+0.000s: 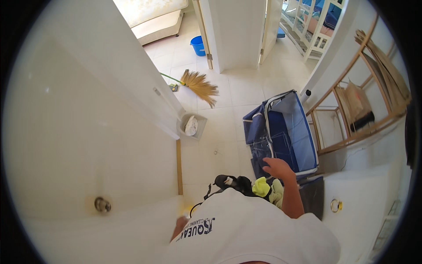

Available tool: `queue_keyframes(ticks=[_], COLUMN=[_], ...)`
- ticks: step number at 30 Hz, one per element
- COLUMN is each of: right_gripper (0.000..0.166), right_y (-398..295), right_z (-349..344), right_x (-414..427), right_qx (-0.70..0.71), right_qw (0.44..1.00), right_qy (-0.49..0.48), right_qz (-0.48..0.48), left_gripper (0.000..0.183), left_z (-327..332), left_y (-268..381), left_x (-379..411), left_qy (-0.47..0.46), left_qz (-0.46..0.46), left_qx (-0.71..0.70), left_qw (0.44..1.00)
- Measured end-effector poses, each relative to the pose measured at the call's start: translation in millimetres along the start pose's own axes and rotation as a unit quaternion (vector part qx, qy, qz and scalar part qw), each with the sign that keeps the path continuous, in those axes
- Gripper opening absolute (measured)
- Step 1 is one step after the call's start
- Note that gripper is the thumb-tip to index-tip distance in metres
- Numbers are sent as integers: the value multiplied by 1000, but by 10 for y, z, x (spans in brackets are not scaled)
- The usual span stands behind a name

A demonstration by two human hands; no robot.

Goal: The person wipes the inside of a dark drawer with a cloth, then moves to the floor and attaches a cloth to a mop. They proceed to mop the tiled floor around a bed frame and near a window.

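Note:
My right hand [279, 168] hangs over the near left edge of a blue fabric bin [286, 132] with pale rims, its fingers apart and nothing in it; whether it touches the fabric I cannot tell. The bin is open at the top, with loose dark blue fabric and clear plastic along its left side. Below the hand, by my waist, are a lime-yellow cloth [261, 187], a pale green cloth [276, 192] and a black bag or pouch [232, 182] with a strap. Only part of my left arm shows beside my white shirt; my left hand is out of view.
A grass broom [199, 86] and a grey dustpan [199, 133] holding something whitish lie ahead on the tiles. Farther off stand a blue bucket [198, 46], a bed base [161, 29] and a white bunk bed [313, 36]. A wooden rack [348, 140] with brown bags lines the right wall.

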State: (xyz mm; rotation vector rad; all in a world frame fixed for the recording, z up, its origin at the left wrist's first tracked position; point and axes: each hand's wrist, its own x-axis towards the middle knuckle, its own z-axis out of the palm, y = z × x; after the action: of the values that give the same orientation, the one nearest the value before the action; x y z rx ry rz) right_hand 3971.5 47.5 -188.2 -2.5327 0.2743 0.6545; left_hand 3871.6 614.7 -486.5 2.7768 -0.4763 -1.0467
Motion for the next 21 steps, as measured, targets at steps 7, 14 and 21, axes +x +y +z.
queue_keyframes(ticks=[7,14,21], right_gripper=[45,42,37], right_y=[770,888,-337], right_z=[-724,-1776,-3038], right_x=[868,2525,4738], right_qx=[38,-35,-115], right_qw=[983,988,970], right_qy=[24,27,144], right_qz=[180,147,-157], left_gripper=[29,28,38], left_z=[-3144,-4185,-4386], left_y=[753,1294,1258], left_x=[2498,3534,3826], left_qy=[225,233,37], left_qz=[-57,-31,-177], left_qx=[-254,-266,-278], left_qw=[939,935,943])
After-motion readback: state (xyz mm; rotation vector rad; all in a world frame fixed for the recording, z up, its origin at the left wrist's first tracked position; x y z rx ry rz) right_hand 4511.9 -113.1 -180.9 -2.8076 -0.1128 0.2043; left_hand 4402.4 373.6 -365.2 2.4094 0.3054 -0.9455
